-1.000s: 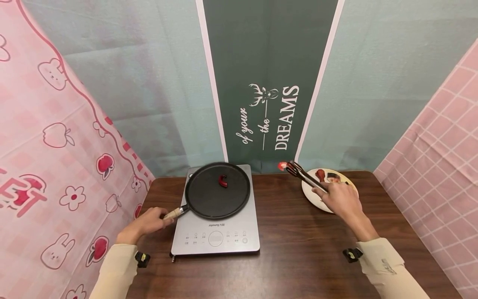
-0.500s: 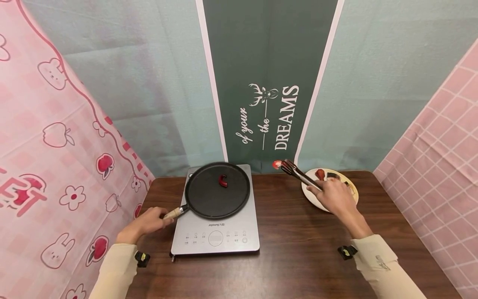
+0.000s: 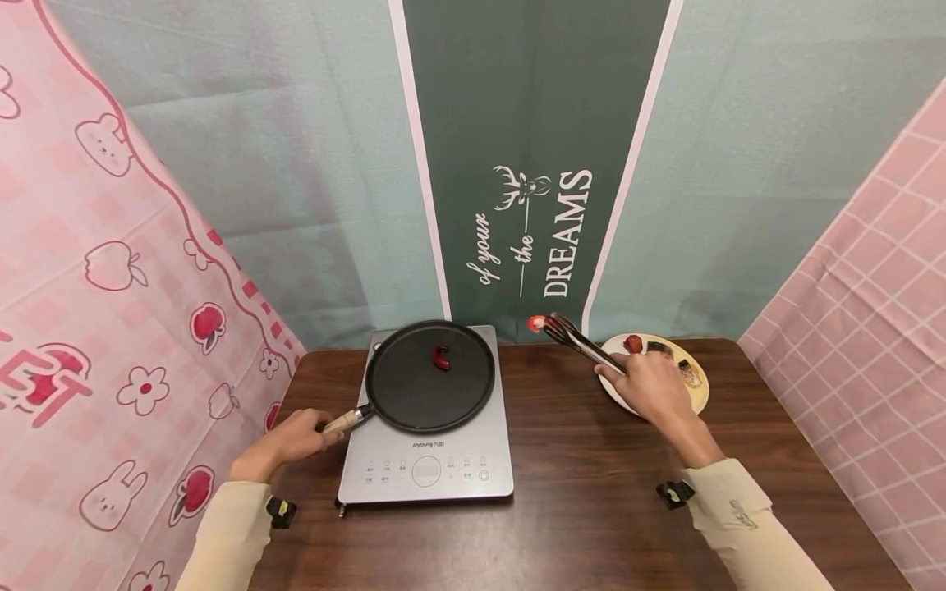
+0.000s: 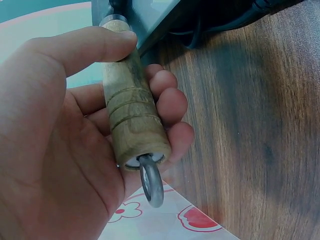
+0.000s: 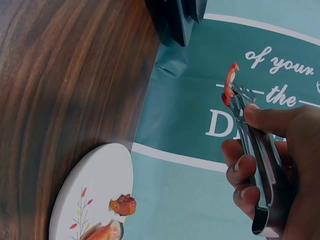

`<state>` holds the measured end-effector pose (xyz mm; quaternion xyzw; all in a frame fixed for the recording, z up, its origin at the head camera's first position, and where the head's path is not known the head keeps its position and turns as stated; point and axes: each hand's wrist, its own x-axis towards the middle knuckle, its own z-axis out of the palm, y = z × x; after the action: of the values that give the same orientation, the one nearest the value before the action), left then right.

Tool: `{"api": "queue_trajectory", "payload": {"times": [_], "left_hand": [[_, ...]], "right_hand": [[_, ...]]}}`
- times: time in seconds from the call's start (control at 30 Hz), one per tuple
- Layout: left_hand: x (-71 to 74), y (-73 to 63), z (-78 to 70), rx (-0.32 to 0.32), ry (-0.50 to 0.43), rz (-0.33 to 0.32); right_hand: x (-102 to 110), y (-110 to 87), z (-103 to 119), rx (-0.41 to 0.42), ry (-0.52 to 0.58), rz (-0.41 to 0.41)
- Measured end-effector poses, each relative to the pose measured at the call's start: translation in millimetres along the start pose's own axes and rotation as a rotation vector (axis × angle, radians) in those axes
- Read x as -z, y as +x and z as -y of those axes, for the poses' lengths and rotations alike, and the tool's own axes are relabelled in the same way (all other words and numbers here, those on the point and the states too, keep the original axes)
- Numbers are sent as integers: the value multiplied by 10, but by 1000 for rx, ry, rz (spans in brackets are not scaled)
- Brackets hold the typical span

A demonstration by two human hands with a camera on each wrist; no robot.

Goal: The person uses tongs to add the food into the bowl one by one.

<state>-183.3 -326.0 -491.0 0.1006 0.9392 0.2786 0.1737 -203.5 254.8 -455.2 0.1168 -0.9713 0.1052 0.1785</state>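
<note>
My left hand (image 3: 296, 437) grips the wooden handle (image 4: 131, 107) of a flat black frying pan (image 3: 414, 390), thumb along the top and fingers curled beneath. A dark red curved piece (image 3: 440, 358) lies on the pan. My right hand (image 3: 654, 387) squeezes a pair of dark metal tongs (image 3: 580, 341) between thumb and fingers. At the tongs' tips a red-and-white piece of food (image 5: 229, 85) is pinched, raised in front of the backdrop between pan and plate. Close below the right hand is a white and yellow plate (image 3: 619, 396) bearing several food pieces.
The pan sits on a silver induction cooktop (image 3: 380, 492), with a control panel at its near side. Brown wooden table (image 3: 591, 509) extends below everything. A green cloth backdrop (image 3: 532, 98) rises behind, and pink cloths flank both sides.
My right hand has moved left, carrying the tongs and the red-and-white piece toward the pan and uncovering more of the plate. My left hand and the pan stay put.
</note>
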Motion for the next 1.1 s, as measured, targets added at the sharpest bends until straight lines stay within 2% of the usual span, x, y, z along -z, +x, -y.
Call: {"api": "queue_trajectory", "payload": {"times": [0.53,0.93,1.1], "left_hand": [[-7,3,29,-12,1,-14],[-20,21,32,2,21,-17],[-18,20,35,2,15,-14]], "right_hand": [[-47,88,181,-7,50,41],[-106,130,298,-12,87,50],[-134,148,346,9,81,28]]}}
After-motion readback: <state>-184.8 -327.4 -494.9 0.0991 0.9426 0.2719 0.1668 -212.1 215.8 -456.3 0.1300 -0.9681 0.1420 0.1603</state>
